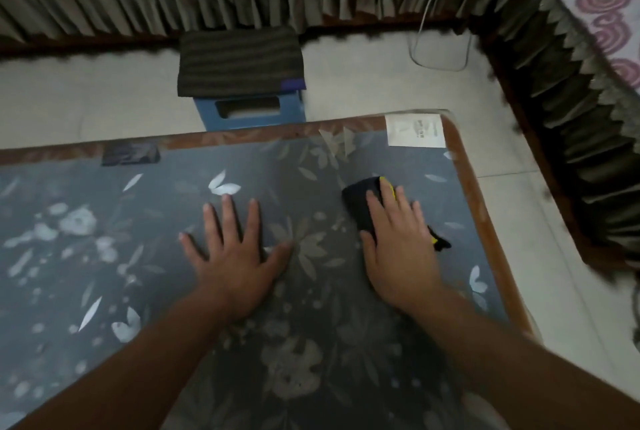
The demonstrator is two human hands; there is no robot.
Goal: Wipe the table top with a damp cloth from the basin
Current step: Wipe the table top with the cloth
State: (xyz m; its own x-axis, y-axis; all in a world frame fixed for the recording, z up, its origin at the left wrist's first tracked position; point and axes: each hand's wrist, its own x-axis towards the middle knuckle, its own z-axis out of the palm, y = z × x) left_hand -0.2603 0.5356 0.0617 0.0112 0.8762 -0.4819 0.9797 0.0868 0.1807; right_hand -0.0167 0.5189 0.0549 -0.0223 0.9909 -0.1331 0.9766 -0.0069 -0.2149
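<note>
The table top point(145, 215) carries a grey-blue floral cover under a clear sheet, with a brown wooden rim. My right hand point(398, 242) lies flat on a black cloth with yellow trim point(360, 199), pressing it onto the table near the far right corner. Most of the cloth is hidden under the palm; a dark tip sticks out on the right. My left hand point(235, 249) rests flat on the table with fingers spread, holding nothing, a little left of the cloth. No basin is in view.
A white paper label point(415, 130) lies under the clear sheet at the far right corner. A blue stool with a dark cushion point(240, 76) stands on the pale floor beyond the table. Pleated bed skirts point(571, 138) line the far side and right. A white cable point(436, 59) loops on the floor.
</note>
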